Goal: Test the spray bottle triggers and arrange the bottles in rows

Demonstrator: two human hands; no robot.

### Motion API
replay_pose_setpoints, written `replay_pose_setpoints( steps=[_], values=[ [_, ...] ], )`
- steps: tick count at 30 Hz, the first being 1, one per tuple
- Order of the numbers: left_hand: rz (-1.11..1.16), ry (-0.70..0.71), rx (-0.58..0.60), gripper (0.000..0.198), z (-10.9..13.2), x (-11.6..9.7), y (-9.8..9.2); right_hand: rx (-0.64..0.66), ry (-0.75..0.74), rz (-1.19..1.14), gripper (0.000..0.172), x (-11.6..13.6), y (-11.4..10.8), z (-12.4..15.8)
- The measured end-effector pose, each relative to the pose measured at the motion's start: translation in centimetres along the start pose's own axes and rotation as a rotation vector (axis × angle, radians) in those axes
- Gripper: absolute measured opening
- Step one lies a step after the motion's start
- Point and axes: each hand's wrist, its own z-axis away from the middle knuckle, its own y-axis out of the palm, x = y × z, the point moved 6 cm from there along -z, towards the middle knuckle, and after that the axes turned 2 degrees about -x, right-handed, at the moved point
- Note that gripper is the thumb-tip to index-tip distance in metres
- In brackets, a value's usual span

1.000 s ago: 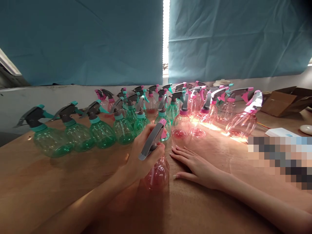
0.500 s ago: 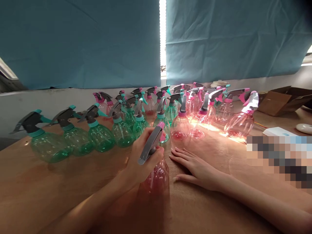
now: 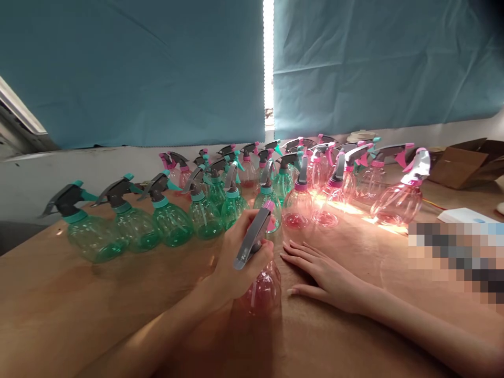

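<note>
My left hand (image 3: 240,257) is closed around the neck of a pink spray bottle (image 3: 264,295), just below its grey spray head. The bottle stands on the brown table (image 3: 326,341), and its collar is hidden by my fingers. To its right, my right hand (image 3: 325,273) lies flat on the tabletop with its fingers stretched out, holding nothing. Just beyond my hands stand a green spray bottle (image 3: 271,198) and a pink spray bottle (image 3: 298,209).
A row of green spray bottles (image 3: 171,226) runs to the left. Several more green and pink ones crowd the back, with a pink spray bottle (image 3: 397,202) at the right end. An open cardboard box (image 3: 457,165) and a white object (image 3: 464,216) lie further right. Blue blinds (image 3: 157,73) hang behind.
The whole view has shifted slightly, so everything appears a little further right. My left hand keeps its hold on the pink spray bottle, and my right hand stays flat on the table.
</note>
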Motion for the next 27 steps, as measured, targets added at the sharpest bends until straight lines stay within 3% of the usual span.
replay_pose_setpoints(
  steps=[7,27],
  values=[
    [0.003,-0.102,0.016,0.019,0.28,-0.67,0.23,-0.008,0.006,-0.006,0.078,-0.37,0.27,0.13],
    [0.011,0.005,-0.001,0.024,0.21,0.06,0.04,-0.024,0.009,-0.036,0.073,-0.41,0.15,0.08]
  ],
)
